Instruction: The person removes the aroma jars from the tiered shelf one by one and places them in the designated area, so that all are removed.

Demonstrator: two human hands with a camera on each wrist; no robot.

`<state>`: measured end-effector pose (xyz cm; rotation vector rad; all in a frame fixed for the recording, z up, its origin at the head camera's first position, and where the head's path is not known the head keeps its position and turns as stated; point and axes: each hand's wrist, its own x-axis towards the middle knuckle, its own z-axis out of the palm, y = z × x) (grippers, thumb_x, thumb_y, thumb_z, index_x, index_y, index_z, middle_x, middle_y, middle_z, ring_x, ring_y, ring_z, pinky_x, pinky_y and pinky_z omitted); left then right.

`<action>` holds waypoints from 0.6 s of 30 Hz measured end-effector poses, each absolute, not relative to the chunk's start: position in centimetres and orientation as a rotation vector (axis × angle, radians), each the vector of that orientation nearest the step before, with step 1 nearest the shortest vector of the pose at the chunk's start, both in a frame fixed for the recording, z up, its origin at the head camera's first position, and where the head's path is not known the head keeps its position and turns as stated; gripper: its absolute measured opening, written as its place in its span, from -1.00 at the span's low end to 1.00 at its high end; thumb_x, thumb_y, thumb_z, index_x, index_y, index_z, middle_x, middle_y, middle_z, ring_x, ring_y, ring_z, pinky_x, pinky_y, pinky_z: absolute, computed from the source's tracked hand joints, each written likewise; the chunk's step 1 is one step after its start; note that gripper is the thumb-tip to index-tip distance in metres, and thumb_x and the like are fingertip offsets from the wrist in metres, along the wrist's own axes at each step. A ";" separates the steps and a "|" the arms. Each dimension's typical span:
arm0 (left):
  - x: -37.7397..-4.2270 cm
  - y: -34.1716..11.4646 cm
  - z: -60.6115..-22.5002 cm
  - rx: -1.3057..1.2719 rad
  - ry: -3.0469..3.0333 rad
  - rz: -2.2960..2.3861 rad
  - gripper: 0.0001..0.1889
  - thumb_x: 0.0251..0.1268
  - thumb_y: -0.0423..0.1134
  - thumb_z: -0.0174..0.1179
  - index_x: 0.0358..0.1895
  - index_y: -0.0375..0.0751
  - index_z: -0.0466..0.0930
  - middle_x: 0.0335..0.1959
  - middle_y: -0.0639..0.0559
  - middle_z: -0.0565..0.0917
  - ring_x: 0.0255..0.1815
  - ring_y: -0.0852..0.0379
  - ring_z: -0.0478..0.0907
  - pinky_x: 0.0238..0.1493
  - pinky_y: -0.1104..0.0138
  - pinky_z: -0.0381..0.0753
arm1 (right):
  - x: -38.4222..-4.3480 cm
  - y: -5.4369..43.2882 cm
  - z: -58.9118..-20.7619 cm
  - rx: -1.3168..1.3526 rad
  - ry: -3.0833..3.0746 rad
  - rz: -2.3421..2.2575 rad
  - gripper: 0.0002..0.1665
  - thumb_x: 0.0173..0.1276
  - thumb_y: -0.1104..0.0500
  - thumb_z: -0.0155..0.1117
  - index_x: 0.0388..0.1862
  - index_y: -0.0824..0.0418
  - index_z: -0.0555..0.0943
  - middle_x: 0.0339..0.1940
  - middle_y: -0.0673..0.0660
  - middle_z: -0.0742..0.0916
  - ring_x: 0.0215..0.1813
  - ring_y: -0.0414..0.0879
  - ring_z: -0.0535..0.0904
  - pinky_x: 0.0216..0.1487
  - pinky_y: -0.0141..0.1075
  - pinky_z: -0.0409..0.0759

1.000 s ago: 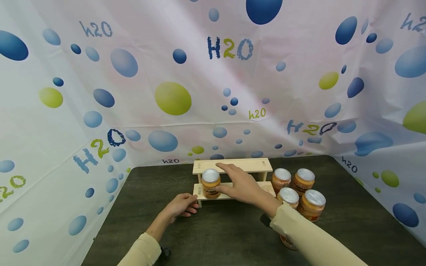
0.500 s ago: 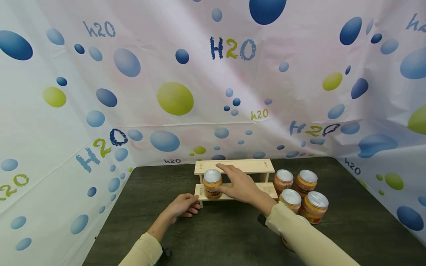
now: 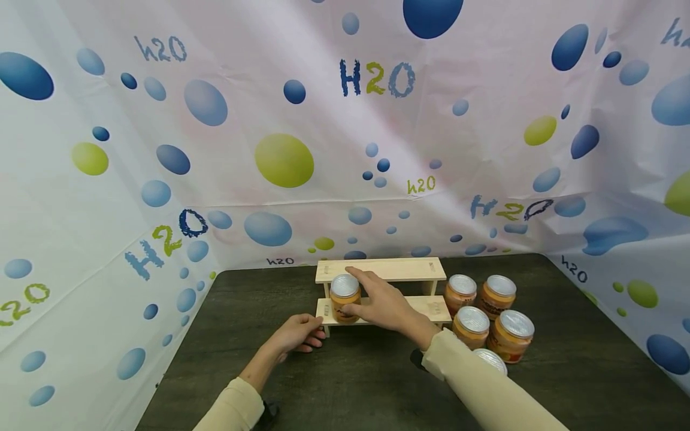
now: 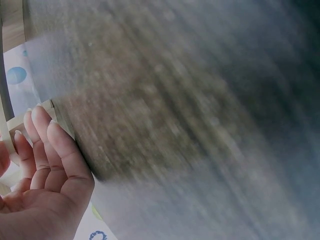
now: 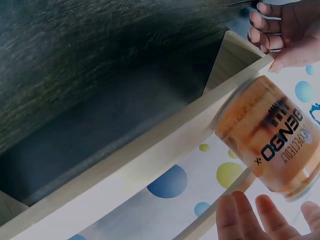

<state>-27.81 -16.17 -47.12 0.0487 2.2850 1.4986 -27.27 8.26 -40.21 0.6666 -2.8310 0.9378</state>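
Note:
An orange jar (image 3: 345, 302) with a silver lid and dark lettering stands upright at the left end of the lower board of a two-step wooden shelf (image 3: 426, 306). My right hand (image 3: 385, 302) is beside it, thumb in front and fingers spread toward the back. In the right wrist view, a gap shows between the right fingertips (image 5: 227, 205) and the jar (image 5: 272, 137). My left hand (image 3: 296, 334) pinches the lower board's front left corner, thumb on top. The left wrist view shows that hand's fingers (image 4: 62, 142) bent beside the shelf end.
Several more orange jars (image 3: 509, 336) with silver lids stand grouped right of the shelf, the nearest partly covered by my right sleeve (image 3: 474, 377). A dark wood-grain table (image 3: 242, 299) lies beneath. A white curtain (image 3: 345, 233) with blue and green spots hangs close behind.
My right hand and forearm have shifted slightly left, the thumb covering more of the jar's front. More of the nearest jar's lid shows beside the sleeve. The left hand keeps its place.

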 end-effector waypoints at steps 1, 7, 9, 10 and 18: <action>-27.8 -16.2 -47.1 0.050 2.284 1.498 -0.61 0.60 0.01 -0.02 -0.04 -0.29 0.58 -0.21 -0.04 0.71 -0.33 0.19 0.68 -0.28 0.28 0.70 | -27.3 8.2 -40.3 0.670 -2.832 0.945 -0.01 0.28 -0.22 0.42 0.60 -0.09 0.20 0.44 0.16 0.50 0.31 0.14 0.55 0.14 0.17 0.58; -27.8 -16.2 -47.1 0.048 2.278 1.499 -0.59 0.60 0.03 -0.02 -0.03 -0.30 0.58 -0.20 -0.04 0.71 -0.32 0.19 0.67 -0.28 0.28 0.70 | -27.3 8.0 -40.9 0.683 -2.827 0.971 -0.04 0.29 -0.20 0.43 0.59 -0.12 0.22 0.40 0.13 0.52 0.29 0.11 0.56 0.15 0.14 0.58; -27.8 -16.2 -47.1 0.047 2.276 1.499 -0.59 0.60 0.03 -0.02 -0.03 -0.29 0.58 -0.20 -0.04 0.71 -0.32 0.20 0.68 -0.27 0.28 0.70 | -27.3 7.9 -41.1 0.687 -2.823 0.973 -0.05 0.29 -0.19 0.43 0.58 -0.12 0.24 0.38 0.13 0.54 0.27 0.10 0.58 0.13 0.12 0.60; -27.8 -16.2 -47.1 0.047 2.276 1.498 -0.60 0.60 0.03 -0.02 -0.03 -0.29 0.58 -0.20 -0.04 0.71 -0.32 0.20 0.67 -0.27 0.28 0.70 | -27.3 7.8 -41.2 0.690 -2.824 0.970 -0.06 0.29 -0.19 0.43 0.57 -0.12 0.25 0.37 0.14 0.55 0.25 0.09 0.59 0.11 0.10 0.60; -27.8 -16.2 -47.1 0.050 2.276 1.500 -0.58 0.59 0.04 -0.01 -0.03 -0.29 0.58 -0.21 -0.04 0.71 -0.33 0.20 0.68 -0.28 0.28 0.70 | -27.5 7.6 -41.9 0.688 -2.826 0.964 -0.08 0.29 -0.19 0.43 0.56 -0.12 0.27 0.34 0.15 0.56 0.20 0.09 0.61 0.05 0.06 0.62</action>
